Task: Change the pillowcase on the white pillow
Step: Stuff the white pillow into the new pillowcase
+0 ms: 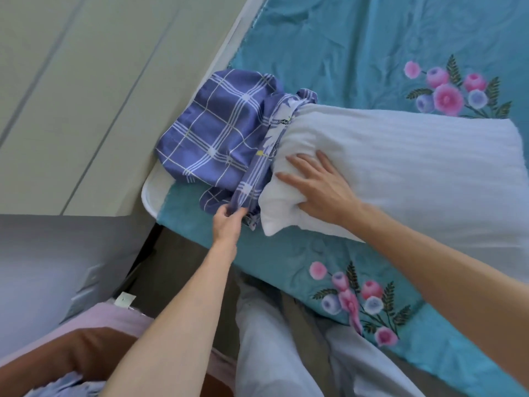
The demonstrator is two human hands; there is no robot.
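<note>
Right hand point(320, 187) spread flat, gripping nothing, pinning the white pillow point(415, 173) to the teal bedspread point(372, 38), left hand point(229, 222) beside it pinching the bunched checked pillowcase point(223, 133), probably to draw it along the pillow's end.

White pillow point(400, 173) cut off by the right edge, its left end hidden inside the bunched blue plaid pillowcase point(217, 133), left hand point(229, 222) fingertips buried in the cloth, teal bedspread point(357, 47) cropped at top and right, both arms cut off by the frame edges.
</note>
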